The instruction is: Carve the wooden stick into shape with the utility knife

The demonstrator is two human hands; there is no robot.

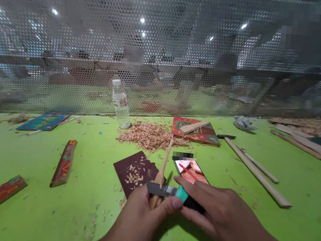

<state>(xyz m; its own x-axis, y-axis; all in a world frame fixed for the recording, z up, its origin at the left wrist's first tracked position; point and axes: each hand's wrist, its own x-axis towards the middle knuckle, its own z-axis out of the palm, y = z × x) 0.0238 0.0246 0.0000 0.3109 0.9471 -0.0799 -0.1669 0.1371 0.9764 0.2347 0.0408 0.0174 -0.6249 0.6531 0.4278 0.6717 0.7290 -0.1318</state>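
A slim, partly carved wooden piece (pixel 165 163) points away from me, its lower end held in my left hand (pixel 144 215). My right hand (pixel 220 208) is closed on a knife (pixel 167 190) with a wide grey blade and a green and black handle. The blade lies across the wood, and my left thumb is against the knife near the handle. Under the wood, to the left, is a dark brown sheet (pixel 134 171) with pale chips on it. A phone (pixel 191 170) showing a red object on its screen lies just beyond my right hand, partly covered by it.
Wood shavings (pixel 153 135) are heaped behind the sheet, beside a water bottle (pixel 121 104). A painted board (pixel 213 136) carries a wood block (pixel 193 127). Long sticks (pixel 258 174) lie right, painted wood pieces (pixel 64 163) left. A perforated metal screen (pixel 164 32) stands behind the green table (pixel 74 211).
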